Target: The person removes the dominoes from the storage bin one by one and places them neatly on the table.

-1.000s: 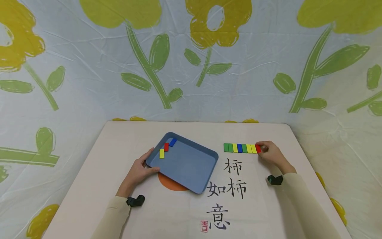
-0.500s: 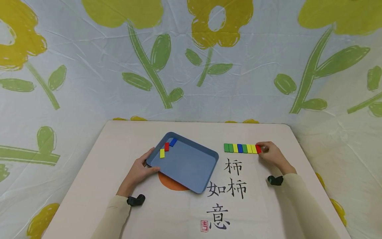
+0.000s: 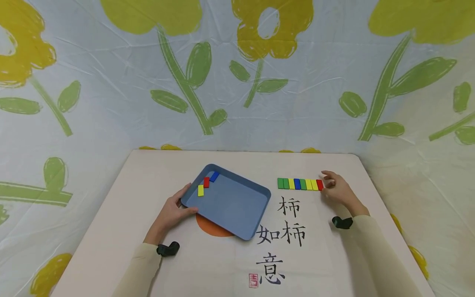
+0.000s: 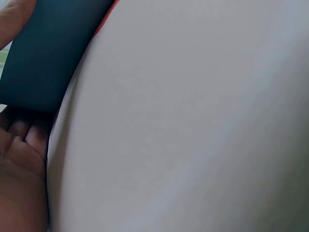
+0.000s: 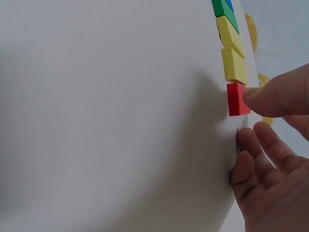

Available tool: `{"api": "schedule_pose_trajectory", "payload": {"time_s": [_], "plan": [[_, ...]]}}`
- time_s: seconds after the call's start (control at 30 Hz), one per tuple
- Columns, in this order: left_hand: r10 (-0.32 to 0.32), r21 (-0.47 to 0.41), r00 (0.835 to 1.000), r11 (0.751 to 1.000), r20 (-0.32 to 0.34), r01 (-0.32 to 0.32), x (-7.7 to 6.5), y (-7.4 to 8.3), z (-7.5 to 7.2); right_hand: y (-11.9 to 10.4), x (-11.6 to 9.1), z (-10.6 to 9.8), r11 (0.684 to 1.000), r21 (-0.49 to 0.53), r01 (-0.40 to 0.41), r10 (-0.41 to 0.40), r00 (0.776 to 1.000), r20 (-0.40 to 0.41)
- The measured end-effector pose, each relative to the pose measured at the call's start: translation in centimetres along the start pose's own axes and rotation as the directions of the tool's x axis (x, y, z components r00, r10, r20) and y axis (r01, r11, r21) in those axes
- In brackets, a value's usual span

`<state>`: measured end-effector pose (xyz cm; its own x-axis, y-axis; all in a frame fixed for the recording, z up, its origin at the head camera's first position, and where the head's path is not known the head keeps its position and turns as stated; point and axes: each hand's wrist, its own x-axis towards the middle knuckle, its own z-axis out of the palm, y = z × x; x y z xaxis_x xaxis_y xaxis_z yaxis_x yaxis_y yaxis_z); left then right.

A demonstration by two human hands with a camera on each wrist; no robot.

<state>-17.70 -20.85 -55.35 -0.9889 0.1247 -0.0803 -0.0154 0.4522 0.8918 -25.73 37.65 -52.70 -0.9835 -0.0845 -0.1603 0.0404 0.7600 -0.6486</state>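
We are watching two hands beside a blue tray and a row of blocks.
The left hand is gripping the tray at nine o'clock, thumb above and fingers beneath, probably steadying it; inside, toward ten, a yellow block, a red block and a blue block are lying; the row is running between two and three o'clock from the tray, apparently for straightness; at its three-o'clock end the right hand is parting its fingers, holding nothing, its thumb at the red end block, maybe squaring it; whether it is pressing, we cannot tell.
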Motion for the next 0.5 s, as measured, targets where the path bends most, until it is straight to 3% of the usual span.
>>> {"api": "schedule_pose_trajectory", "payload": {"time_s": [0.5], "plan": [[0.015,-0.014,1.000,1.000,0.001,-0.015,0.1,-0.4,0.0,-2.5,0.4,0.4,0.998,0.000,0.063,-0.063,0.996,-0.057]]}}
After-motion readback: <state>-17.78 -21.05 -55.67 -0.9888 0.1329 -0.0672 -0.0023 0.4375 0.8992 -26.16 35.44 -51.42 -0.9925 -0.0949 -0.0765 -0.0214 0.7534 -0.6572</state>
